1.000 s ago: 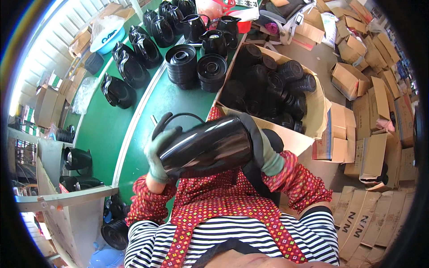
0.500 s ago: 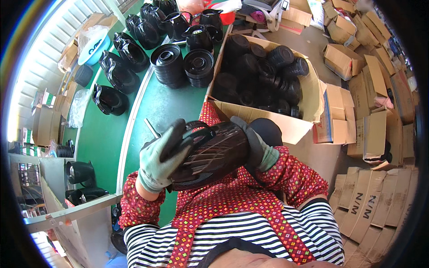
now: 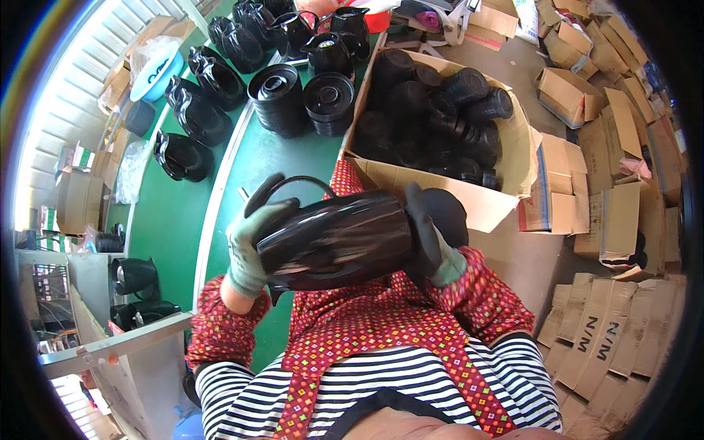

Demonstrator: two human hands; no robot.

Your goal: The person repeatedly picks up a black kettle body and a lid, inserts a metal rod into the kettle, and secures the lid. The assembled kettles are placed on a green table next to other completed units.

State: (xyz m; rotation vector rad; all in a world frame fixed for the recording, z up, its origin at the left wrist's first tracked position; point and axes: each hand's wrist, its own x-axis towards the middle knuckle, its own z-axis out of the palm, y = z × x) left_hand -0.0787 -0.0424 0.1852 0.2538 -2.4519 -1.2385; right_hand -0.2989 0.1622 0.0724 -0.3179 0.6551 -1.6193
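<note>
A glossy black jug point(image 3: 337, 238) lies sideways in front of my chest, its curved handle point(image 3: 304, 180) arching up on the far side. My gloved left hand point(image 3: 253, 238) is closed on the jug's left end, near the handle. Around its right end wraps my gloved right hand point(image 3: 434, 246), so the jug is held between both hands. Just beyond my left hand shows the tip of a thin metal rod point(image 3: 243, 193). A round black thing point(image 3: 446, 216) sits behind my right hand, partly hidden by it.
More black jugs point(image 3: 183, 156) stand along the green table point(image 3: 172, 220). Stacks of round black parts point(image 3: 279, 110) stand ahead, beside an open carton point(image 3: 447, 194) of black parts. Cardboard boxes point(image 3: 561, 183) fill the right side. A blue basin point(image 3: 156, 77) is at far left.
The jug has rolled in my hands, and its handle now stands up at the far side. My left hand has shifted slightly left; my right hand stays at the right end.
</note>
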